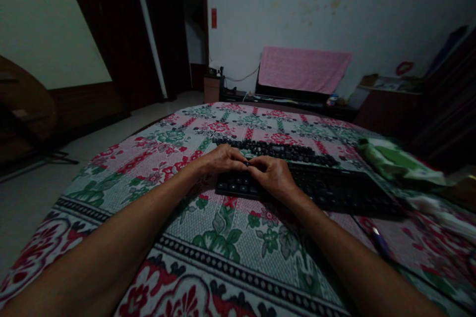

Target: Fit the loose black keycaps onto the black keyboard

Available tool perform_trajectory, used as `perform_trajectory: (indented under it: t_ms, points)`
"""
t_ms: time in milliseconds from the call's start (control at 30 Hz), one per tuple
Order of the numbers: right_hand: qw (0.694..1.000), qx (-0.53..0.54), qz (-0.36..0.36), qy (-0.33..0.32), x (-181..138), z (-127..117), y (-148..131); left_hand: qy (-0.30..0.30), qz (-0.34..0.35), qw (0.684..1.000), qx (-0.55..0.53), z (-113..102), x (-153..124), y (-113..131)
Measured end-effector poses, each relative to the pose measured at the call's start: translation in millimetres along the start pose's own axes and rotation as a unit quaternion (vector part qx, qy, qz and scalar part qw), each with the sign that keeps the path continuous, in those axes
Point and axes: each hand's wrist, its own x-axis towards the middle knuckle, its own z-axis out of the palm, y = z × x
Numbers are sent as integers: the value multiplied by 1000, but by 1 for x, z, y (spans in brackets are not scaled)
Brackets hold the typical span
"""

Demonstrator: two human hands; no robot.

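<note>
A black keyboard point(345, 190) lies on the flowered tablecloth, with some keys showing at its left end. My left hand point(222, 159) and my right hand point(273, 173) meet over that left part, fingertips almost touching. Between them is a small dark keycap point(247, 163), pinched by the thumbs and forefingers of both hands; its details are too dim to make out. Behind the keyboard, many loose black keycaps point(282, 150) are laid out in long rows. My hands hide part of the keyboard's upper left area.
The flowered tablecloth point(219, 230) covers the table. To the right are a green and white package point(399, 161), crumpled white material point(442, 213) and a dark pen-like object point(380, 242) near a cable. A pink cloth point(305, 69) hangs over something against the far wall.
</note>
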Motion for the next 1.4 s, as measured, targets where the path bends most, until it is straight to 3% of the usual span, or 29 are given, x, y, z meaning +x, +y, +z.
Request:
perform_trajectory:
  t_ms: [167, 300, 700, 1067, 1400]
  points:
    - [999, -12, -17, -30, 0, -1, -1, -34, 1, 999, -6, -5, -2, -4]
    - [998, -43, -7, -43, 1, -4, -2, -3, -26, 999, -43, -8, -2, -10]
    - [980, -26, 76, -182, 17, -6, -1, -46, -39, 998, -31, -1, -2, -11]
    - [980, 29, 87, -177, 15, -3, 4, -32, -54, 998, -3, 1, -2, -8]
    - [986, -10, 61, -158, 14, -2, 2, -8, -105, 994, 17, 7, 1, -3]
